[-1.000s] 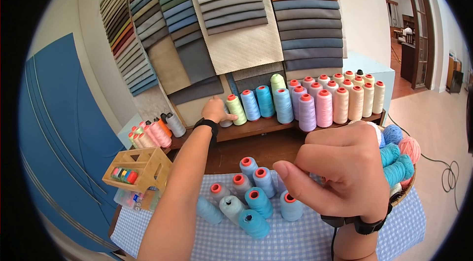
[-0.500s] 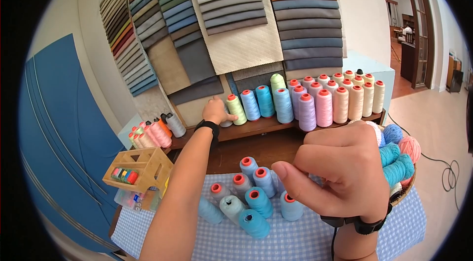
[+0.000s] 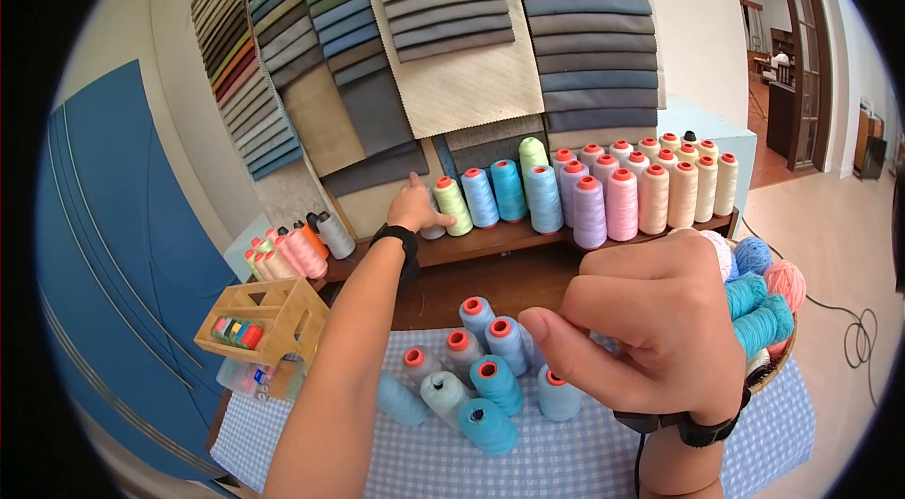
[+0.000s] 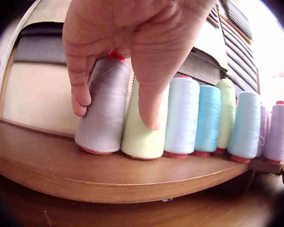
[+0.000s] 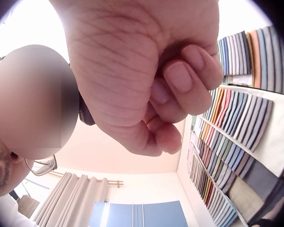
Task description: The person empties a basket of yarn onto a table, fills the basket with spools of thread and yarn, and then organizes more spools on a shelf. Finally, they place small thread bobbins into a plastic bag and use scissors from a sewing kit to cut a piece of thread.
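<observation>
On the raised wooden shelf at the back, my left hand [image 3: 415, 207] reaches over a grey thread cone [image 4: 104, 106], fingers along its left side. Its thumb lies across the front of the light green thread cone [image 4: 144, 137] right beside it. Both cones stand upright on the shelf. My right hand [image 3: 655, 325] is raised in the right foreground, its fingers curled into the palm with nothing in them. In the right wrist view, its curled fingertips [image 5: 180, 78] show under the palm.
More thread cones [image 3: 542, 200] line the shelf to the right. Several blue and grey cones [image 3: 495, 386] stand on the checkered cloth [image 3: 415, 471]. A wooden rack [image 3: 269, 310] sits at the left, a basket of yarn [image 3: 759, 320] at the right. Fabric swatches [image 3: 589, 75] hang behind.
A finger of my left hand has lifted a little at the grey cone; that hand stays at the same spot. My right hand has held still.
</observation>
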`<state>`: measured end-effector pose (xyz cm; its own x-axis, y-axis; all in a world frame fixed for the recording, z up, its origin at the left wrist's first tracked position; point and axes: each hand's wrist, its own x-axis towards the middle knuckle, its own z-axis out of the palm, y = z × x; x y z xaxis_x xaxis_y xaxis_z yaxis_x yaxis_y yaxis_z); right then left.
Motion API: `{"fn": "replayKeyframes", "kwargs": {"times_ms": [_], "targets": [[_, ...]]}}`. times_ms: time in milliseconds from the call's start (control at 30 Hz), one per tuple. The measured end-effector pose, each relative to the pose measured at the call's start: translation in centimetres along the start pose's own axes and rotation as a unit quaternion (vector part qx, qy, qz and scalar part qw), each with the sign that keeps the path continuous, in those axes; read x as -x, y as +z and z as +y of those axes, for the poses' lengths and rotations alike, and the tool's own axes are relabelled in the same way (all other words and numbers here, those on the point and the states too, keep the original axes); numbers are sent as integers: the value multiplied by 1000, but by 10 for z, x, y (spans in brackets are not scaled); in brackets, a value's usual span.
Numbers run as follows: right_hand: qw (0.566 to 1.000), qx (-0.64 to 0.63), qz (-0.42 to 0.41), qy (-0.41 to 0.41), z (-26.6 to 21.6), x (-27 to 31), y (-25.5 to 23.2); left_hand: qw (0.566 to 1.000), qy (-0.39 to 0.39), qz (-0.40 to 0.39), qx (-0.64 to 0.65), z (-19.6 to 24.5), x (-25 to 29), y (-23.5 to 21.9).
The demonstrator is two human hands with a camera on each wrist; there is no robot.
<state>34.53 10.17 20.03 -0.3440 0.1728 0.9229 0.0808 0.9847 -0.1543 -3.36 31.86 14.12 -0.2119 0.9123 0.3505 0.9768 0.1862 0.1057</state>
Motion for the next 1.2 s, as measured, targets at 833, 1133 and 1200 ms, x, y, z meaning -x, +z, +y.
{"fn": "replayKeyframes", "kwargs": {"times_ms": [833, 1133, 1200], "targets": [[1000, -1, -5, -23, -8, 2, -6, 979, 163, 55, 106, -46, 102, -96], [999, 29, -33, -9, -14, 3, -10, 944, 195, -264, 31, -26, 244, -133], [999, 31, -38, -10, -13, 3, -9, 941, 205, -269, 29, -31, 259, -124]]}}
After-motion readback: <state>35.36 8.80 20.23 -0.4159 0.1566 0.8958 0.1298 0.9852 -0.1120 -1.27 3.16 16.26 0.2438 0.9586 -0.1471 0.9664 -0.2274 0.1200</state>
